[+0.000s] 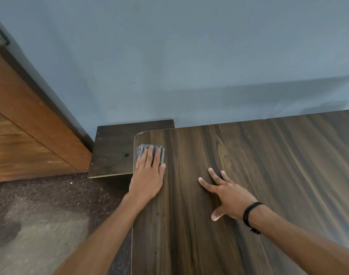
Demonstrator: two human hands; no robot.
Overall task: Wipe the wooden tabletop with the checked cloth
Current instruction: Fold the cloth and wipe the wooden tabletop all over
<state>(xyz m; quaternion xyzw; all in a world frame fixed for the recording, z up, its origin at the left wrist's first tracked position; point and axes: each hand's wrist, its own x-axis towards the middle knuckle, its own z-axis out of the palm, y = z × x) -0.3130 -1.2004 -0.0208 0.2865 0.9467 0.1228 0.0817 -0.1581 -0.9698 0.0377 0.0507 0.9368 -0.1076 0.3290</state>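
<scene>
The dark wooden tabletop (259, 165) fills the right half of the view. Near its far left corner lies the folded grey checked cloth (145, 148), blurred. My left hand (149, 175) lies flat on the cloth with straight fingers pressing it onto the wood; only the cloth's far edge shows past the fingertips. My right hand (227, 195), a black band on its wrist, rests on the bare wood to the right with fingers spread, holding nothing.
A lower dark wooden shelf (114, 151) juts out left of the table corner. A brown wooden cabinet (27, 132) stands at the left. A blue-grey wall (189, 66) runs behind the table. Speckled floor (50, 215) lies below left.
</scene>
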